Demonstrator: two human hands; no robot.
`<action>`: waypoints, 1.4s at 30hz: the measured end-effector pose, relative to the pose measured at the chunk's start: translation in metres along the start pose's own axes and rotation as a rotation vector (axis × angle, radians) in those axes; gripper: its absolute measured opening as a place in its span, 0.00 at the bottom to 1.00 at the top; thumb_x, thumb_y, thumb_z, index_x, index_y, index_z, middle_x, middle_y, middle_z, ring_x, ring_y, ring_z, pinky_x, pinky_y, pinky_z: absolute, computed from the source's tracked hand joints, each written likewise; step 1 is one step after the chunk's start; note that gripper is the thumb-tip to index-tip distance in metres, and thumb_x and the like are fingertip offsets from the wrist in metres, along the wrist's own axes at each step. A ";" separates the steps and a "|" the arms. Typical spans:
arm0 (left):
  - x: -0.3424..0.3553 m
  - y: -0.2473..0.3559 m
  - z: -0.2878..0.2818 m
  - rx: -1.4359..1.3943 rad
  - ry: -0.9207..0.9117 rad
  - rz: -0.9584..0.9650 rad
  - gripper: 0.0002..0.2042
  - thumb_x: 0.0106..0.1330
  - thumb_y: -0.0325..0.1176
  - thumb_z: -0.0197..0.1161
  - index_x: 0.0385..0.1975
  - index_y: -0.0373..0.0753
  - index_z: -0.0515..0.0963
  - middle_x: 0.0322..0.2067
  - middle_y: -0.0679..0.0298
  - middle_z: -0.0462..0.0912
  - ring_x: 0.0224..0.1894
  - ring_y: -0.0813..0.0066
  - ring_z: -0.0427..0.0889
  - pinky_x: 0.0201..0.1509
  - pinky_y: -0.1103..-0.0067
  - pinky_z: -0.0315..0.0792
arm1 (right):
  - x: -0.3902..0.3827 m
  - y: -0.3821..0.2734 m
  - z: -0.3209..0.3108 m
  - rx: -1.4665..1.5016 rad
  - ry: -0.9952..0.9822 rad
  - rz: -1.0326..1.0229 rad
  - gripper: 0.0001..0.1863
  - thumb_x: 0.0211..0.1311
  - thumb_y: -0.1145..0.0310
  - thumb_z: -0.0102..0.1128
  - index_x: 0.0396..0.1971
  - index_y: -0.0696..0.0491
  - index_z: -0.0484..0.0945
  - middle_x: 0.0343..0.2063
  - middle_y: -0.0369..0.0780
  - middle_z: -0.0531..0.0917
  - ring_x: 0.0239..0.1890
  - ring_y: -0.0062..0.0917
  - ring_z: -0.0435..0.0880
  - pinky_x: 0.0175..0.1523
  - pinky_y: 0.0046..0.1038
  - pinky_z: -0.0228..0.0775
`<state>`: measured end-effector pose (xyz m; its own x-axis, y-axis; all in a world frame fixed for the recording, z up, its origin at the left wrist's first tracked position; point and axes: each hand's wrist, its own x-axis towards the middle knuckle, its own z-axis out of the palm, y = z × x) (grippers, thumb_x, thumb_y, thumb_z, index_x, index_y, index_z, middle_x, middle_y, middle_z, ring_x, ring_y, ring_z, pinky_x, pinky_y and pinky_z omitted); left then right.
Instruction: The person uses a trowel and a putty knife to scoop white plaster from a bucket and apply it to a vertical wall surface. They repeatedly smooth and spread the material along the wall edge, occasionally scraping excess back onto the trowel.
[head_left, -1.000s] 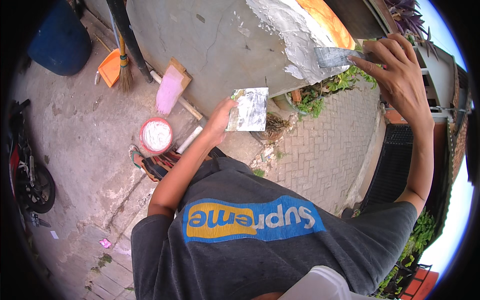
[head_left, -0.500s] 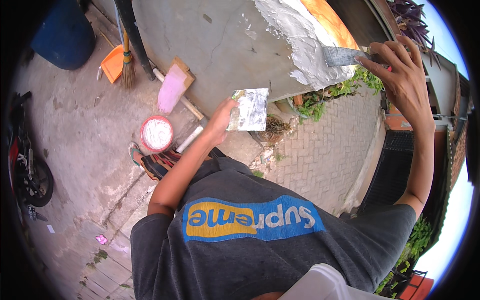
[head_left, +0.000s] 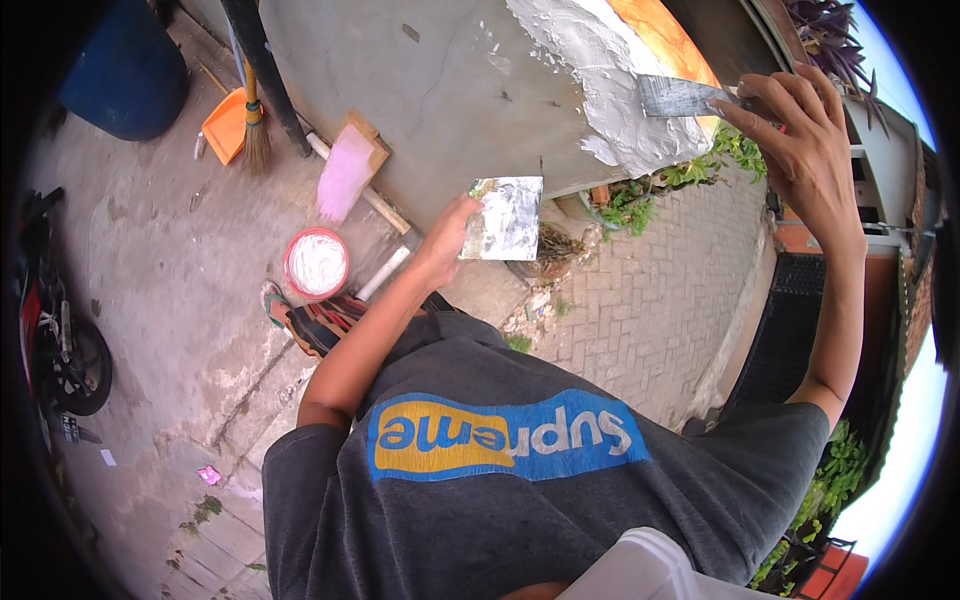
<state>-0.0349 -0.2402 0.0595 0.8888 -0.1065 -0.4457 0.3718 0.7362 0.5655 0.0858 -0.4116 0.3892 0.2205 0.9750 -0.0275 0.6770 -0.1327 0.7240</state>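
Note:
My right hand (head_left: 800, 125) grips a putty knife (head_left: 685, 97), its handle mostly hidden by the fingers. The blade lies against or just over the wet white filler (head_left: 635, 125) spread at the right end of the grey wall (head_left: 430, 90). At chest height in the middle, my left hand (head_left: 450, 240) is closed on the edge of a small flat square plate (head_left: 508, 220) smeared with white and grey paste. On the ground to the left stands a red-rimmed bucket (head_left: 317, 264) of white filler, close to my sandalled foot (head_left: 275, 305).
A board with a pink surface (head_left: 346, 172) leans by the wall's foot, near a white pipe (head_left: 384, 272). Farther left are an orange dustpan (head_left: 226, 125), a broom (head_left: 255, 140), a blue barrel (head_left: 128, 75) and a motorcycle (head_left: 65, 340). Potted plants (head_left: 630, 210) stand below the wall's right end.
The putty knife blade has moved slightly up and left along the filler, with my right hand. My left hand and the plate have barely shifted.

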 end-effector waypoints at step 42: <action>0.001 -0.009 -0.002 -0.050 -0.008 0.026 0.14 0.66 0.36 0.45 0.47 0.37 0.67 0.43 0.62 0.76 0.46 0.73 0.78 0.51 0.72 0.73 | -0.080 -0.034 -0.025 -0.221 -0.039 0.230 0.23 0.45 0.78 0.60 0.43 0.40 0.82 0.41 0.33 0.79 0.46 0.27 0.76 0.58 0.34 0.63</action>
<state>-0.0374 -0.2456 0.0530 0.9001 -0.0920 -0.4259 0.3350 0.7713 0.5412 0.0276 -0.4810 0.3844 0.3795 0.9158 0.1314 0.4382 -0.3030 0.8463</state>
